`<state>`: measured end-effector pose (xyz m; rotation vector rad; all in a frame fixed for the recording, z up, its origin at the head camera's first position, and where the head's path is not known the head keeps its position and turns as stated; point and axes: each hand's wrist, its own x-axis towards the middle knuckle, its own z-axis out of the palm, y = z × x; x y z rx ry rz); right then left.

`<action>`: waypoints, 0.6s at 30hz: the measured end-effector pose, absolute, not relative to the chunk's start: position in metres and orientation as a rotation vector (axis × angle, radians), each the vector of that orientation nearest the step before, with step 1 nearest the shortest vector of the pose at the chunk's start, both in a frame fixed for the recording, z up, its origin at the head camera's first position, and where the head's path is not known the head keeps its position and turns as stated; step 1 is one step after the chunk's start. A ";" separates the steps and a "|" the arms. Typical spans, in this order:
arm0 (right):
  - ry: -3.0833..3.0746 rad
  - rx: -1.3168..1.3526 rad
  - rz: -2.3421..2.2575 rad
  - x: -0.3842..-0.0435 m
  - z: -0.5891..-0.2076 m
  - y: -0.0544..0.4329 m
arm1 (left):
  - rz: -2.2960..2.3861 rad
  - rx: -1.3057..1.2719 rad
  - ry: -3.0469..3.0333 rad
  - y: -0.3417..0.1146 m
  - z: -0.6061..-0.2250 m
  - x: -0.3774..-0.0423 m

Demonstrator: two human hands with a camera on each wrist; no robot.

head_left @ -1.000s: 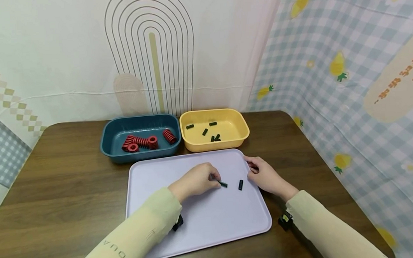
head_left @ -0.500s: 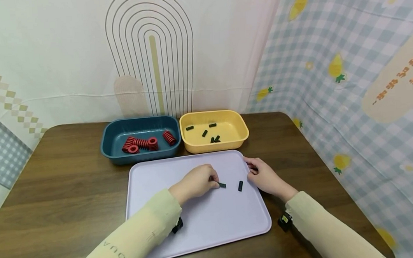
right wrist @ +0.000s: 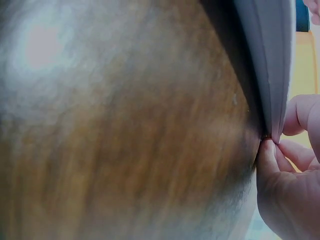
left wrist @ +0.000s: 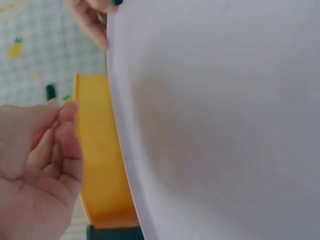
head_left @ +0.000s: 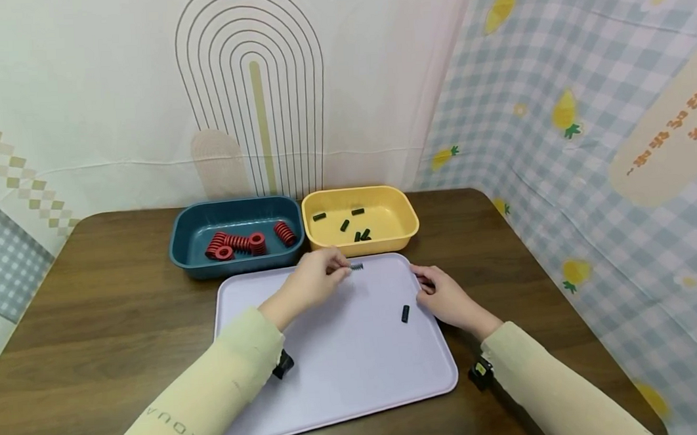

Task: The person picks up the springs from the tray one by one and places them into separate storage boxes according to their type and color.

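Note:
In the head view my left hand (head_left: 312,280) pinches one end of a small dark green coil spring (head_left: 357,267). It holds the spring over the far edge of the lavender tray (head_left: 356,368), just in front of the yellow bin (head_left: 392,216). From the left wrist, the spring (left wrist: 50,92) sticks up past the thumb and fingertips. My right hand (head_left: 447,298) holds the tray's right rim; the right wrist view has its thumb and fingers at that edge. A second dark spring (head_left: 405,314) lies on the tray near the right hand.
Several small dark springs (head_left: 345,225) lie in the yellow bin. To its left, a dark blue bin (head_left: 195,219) contains several thick red springs (head_left: 284,233). Both bins stand on the wooden table (head_left: 122,308) behind the tray, with fabric hanging behind and at the right.
Carrying the pinched spring, my left hand has moved from mid-tray to the tray's far edge by the yellow bin. The right hand stays at the rim.

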<state>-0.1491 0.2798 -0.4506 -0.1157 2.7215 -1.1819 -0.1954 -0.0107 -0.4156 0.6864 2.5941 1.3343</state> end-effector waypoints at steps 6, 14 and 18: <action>2.730 -0.125 -1.171 -0.150 -0.453 0.281 | 1.610 0.538 2.680 -0.017 -0.411 -0.214; 2.728 -0.117 -1.176 -0.150 -0.453 0.281 | 1.588 0.392 2.822 -0.018 -0.411 -0.232; 2.737 -0.134 -1.175 -0.150 -0.451 0.281 | 1.513 0.358 2.867 -0.016 -0.414 -0.238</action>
